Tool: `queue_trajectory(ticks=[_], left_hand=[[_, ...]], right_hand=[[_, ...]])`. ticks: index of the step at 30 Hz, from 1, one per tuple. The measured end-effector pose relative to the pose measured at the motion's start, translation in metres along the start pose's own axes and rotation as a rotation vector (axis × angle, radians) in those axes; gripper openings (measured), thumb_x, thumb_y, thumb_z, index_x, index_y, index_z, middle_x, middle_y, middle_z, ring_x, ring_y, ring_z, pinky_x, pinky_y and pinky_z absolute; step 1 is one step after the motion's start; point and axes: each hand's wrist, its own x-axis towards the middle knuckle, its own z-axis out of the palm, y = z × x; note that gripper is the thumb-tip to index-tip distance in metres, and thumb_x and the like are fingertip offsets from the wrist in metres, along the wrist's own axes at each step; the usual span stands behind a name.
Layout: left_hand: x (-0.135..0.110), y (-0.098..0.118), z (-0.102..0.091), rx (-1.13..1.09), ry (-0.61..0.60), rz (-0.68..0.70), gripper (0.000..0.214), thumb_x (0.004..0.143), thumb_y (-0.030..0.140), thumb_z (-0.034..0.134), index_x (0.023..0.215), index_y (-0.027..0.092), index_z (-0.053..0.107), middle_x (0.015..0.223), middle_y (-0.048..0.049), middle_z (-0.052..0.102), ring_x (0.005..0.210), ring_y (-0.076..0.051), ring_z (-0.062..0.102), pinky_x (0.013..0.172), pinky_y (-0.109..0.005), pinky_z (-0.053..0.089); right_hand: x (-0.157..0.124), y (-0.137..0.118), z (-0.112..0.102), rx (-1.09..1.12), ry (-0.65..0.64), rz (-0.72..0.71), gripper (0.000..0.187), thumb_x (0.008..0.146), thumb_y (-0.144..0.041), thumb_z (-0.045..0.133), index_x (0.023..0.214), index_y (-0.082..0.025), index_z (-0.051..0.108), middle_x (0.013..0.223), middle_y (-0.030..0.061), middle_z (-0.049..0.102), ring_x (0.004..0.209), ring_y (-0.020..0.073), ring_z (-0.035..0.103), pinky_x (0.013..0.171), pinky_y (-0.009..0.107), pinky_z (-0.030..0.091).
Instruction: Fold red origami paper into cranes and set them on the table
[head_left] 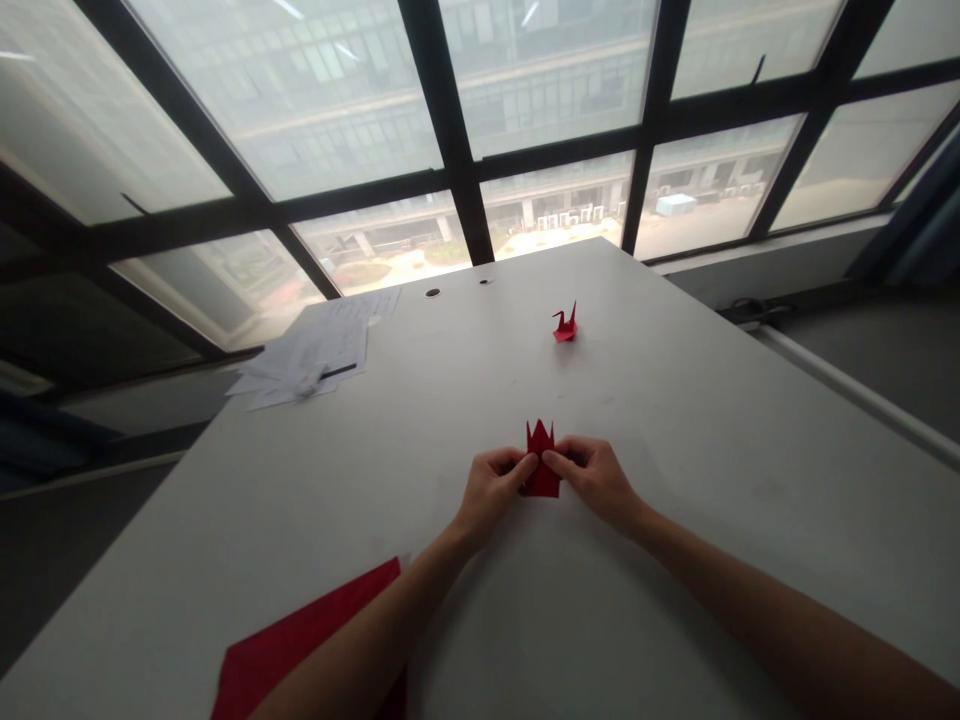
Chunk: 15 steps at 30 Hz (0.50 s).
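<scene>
Single head-worn view; looks forward and down from above the near edge of the white table (675, 420), along its length toward the window wall (465, 190) beyond the far edge. Forearms enter from the bottom; close range near, distant far; no second view.

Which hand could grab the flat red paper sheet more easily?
Probably the left hand. The flat red sheet lies near the table's left front, beside the left forearm. The right hand is on the far side of the folded red paper.
</scene>
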Motion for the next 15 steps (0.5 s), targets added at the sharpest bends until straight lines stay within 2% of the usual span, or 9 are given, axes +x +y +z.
queue_trajectory(ticks=[3, 7, 12, 15], left_hand=[[-0.0008, 0.0014, 0.0009, 0.009, -0.008, 0.01, 0.034, 0.08, 0.045, 0.074, 0.081, 0.011, 0.075, 0.072, -0.0054, 0.07, 0.063, -0.012, 0.057, 0.058, -0.022, 0.041], [-0.0007, 0.0037, 0.0024, -0.014, 0.017, 0.026, 0.035, 0.08, 0.045, 0.075, 0.09, 0.012, 0.075, 0.08, -0.0068, 0.073, 0.069, -0.015, 0.062, 0.063, -0.023, 0.048], [-0.0003, 0.0015, 0.0017, -0.048, 0.024, 0.022, 0.035, 0.079, 0.046, 0.076, 0.079, 0.011, 0.073, 0.07, -0.0049, 0.07, 0.061, -0.012, 0.06, 0.059, -0.022, 0.046], [-0.0002, -0.0006, -0.0002, -0.046, -0.014, 0.028, 0.034, 0.079, 0.044, 0.076, 0.077, 0.011, 0.072, 0.069, -0.0043, 0.069, 0.061, -0.012, 0.058, 0.057, -0.021, 0.045]], right_hand=[[0.0002, 0.0018, -0.0005, -0.001, 0.0, -0.008, 0.026, 0.083, -0.041, 0.068, 0.076, -0.016, 0.072, 0.068, 0.0022, 0.066, 0.061, 0.015, 0.054, 0.058, 0.027, 0.042], [0.0003, 0.0025, -0.0006, -0.007, 0.003, -0.002, 0.027, 0.082, -0.039, 0.07, 0.069, -0.016, 0.067, 0.062, 0.0, 0.061, 0.057, 0.0131, 0.05, 0.054, 0.025, 0.038], [-0.0007, -0.0024, -0.0007, 0.007, -0.018, -0.005, 0.028, 0.084, -0.041, 0.067, 0.076, -0.015, 0.071, 0.067, 0.0017, 0.064, 0.06, 0.0131, 0.051, 0.056, 0.025, 0.039], [-0.0009, -0.0052, -0.0011, 0.022, 0.01, 0.007, 0.029, 0.084, -0.041, 0.066, 0.072, -0.014, 0.069, 0.062, -0.0003, 0.059, 0.056, 0.0112, 0.046, 0.053, 0.024, 0.036]])
